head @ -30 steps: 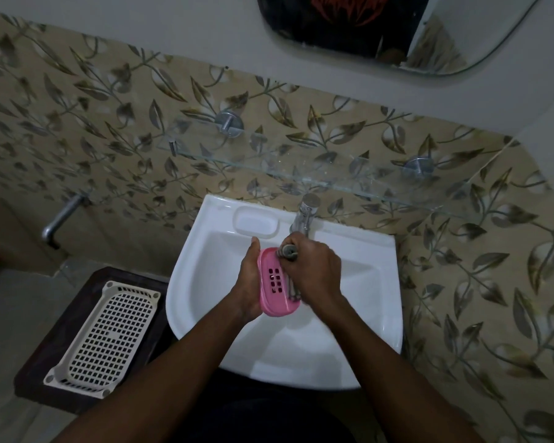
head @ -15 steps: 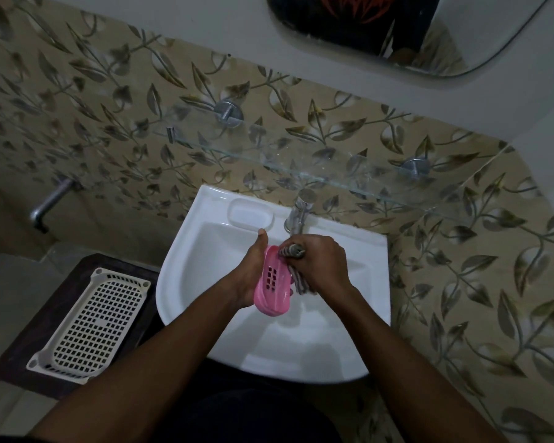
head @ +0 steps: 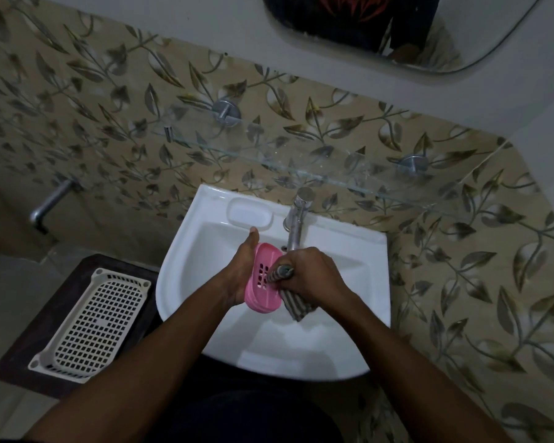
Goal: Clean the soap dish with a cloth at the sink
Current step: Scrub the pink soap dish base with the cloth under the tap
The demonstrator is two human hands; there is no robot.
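A pink soap dish [head: 261, 279] with drain slots is held on edge over the white sink [head: 349, 251], its inner face turned to the right. My left hand [head: 240, 270] grips it from the left, thumb pointing up. My right hand [head: 311, 273] is shut on a striped grey cloth [head: 293, 300], bunched at the fingers and pressed against the dish's slotted face. The cloth's loose end hangs below my right hand.
A chrome tap [head: 296, 222] stands just behind my hands, beside a moulded soap recess [head: 250, 214]. A glass shelf [head: 269, 155] juts from the tiled wall above. At the left, a white perforated tray [head: 93, 321] lies on a dark stool, under a wall spout [head: 50, 203].
My right hand with the cloth has slid down the dish's face, away from the tap. The dish is now turned more open toward the camera.
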